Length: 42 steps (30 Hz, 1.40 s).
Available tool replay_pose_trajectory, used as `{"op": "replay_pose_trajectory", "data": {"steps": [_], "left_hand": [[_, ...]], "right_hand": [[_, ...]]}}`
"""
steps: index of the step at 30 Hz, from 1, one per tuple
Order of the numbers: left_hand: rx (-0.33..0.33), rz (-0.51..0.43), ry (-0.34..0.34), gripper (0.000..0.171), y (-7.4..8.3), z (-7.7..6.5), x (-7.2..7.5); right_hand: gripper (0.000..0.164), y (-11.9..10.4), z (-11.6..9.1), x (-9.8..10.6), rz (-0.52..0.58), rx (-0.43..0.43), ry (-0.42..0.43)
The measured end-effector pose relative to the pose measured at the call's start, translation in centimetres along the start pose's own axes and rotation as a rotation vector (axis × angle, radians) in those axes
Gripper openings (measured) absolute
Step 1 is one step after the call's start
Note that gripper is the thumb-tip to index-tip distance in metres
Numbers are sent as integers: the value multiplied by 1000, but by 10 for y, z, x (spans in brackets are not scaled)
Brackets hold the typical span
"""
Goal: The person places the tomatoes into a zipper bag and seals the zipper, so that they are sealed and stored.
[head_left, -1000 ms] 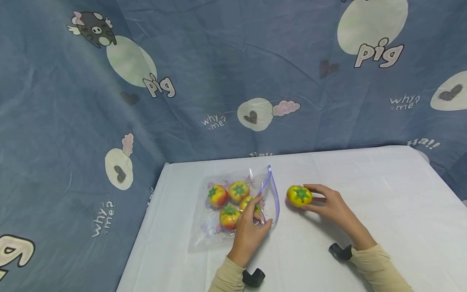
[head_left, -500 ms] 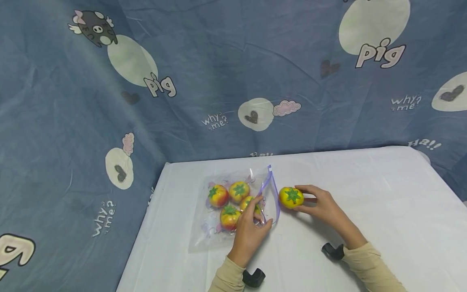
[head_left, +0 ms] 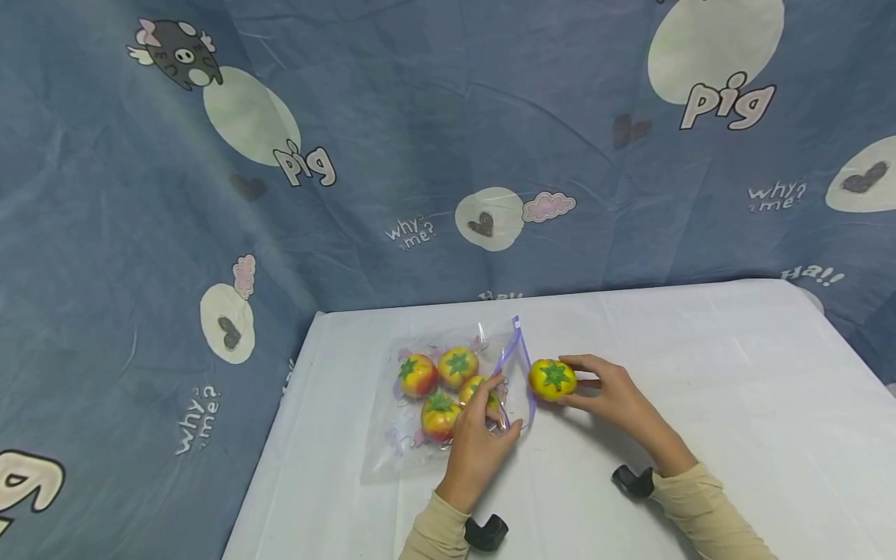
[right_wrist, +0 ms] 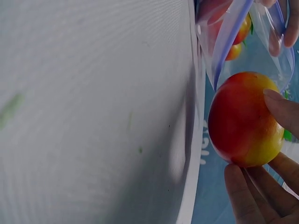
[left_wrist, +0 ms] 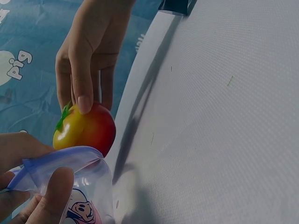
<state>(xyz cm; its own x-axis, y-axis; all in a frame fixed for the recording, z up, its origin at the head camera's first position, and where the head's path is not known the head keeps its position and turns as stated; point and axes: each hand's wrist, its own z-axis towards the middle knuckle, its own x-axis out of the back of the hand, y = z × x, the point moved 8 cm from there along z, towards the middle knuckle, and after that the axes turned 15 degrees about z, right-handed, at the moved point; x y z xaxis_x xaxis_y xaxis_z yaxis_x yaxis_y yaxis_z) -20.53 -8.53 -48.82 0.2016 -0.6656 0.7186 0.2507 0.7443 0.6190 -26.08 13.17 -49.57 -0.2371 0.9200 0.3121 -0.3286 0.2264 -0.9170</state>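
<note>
A clear zip bag (head_left: 392, 459) with a purple zip edge lies on the table, its mouth spread apart toward the right. Several red-and-yellow toy fruits (head_left: 418, 376) with green leaf tops lie inside it. My left hand (head_left: 479, 447) pinches the bag by the near side of its mouth. In my right hand (head_left: 612, 393), another such toy fruit (head_left: 552, 379) is held between thumb and fingers, right at the purple edge. The right wrist view shows this toy fruit (right_wrist: 245, 119) in front of the opening, red on one side and yellow on the other.
A white cloth covers the table (head_left: 735, 389). Behind and to the left hangs a blue curtain (head_left: 392, 140) printed with cartoon pigs and words. Black wrist devices (head_left: 486, 533) sit at both sleeves.
My right hand has carried the toy fruit leftward across the table to the bag's mouth. The left hand and the bag have stayed in place.
</note>
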Motion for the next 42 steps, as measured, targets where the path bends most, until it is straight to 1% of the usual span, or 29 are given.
{"op": "replay_pose_trajectory", "data": {"steps": [6, 12, 16, 23, 33, 42], "left_hand": [[10, 0, -14, 70, 0, 0, -1], [-5, 2, 0, 70, 0, 1, 0], [4, 7, -4, 70, -1, 1, 0], [-7, 7, 6, 69, 0, 1, 0], [16, 7, -17, 70, -1, 0, -1], [16, 2, -16, 70, -1, 0, -2]], "right_hand": [[63, -1, 1, -2, -5, -1, -2], [63, -2, 2, -3, -20, 7, -4], [63, -2, 3, -4, -23, 11, -8], [63, -3, 4, -6, -15, 13, -13], [62, -4, 6, -10, -16, 9, -16], [62, -5, 10, -14, -8, 14, -20]]}}
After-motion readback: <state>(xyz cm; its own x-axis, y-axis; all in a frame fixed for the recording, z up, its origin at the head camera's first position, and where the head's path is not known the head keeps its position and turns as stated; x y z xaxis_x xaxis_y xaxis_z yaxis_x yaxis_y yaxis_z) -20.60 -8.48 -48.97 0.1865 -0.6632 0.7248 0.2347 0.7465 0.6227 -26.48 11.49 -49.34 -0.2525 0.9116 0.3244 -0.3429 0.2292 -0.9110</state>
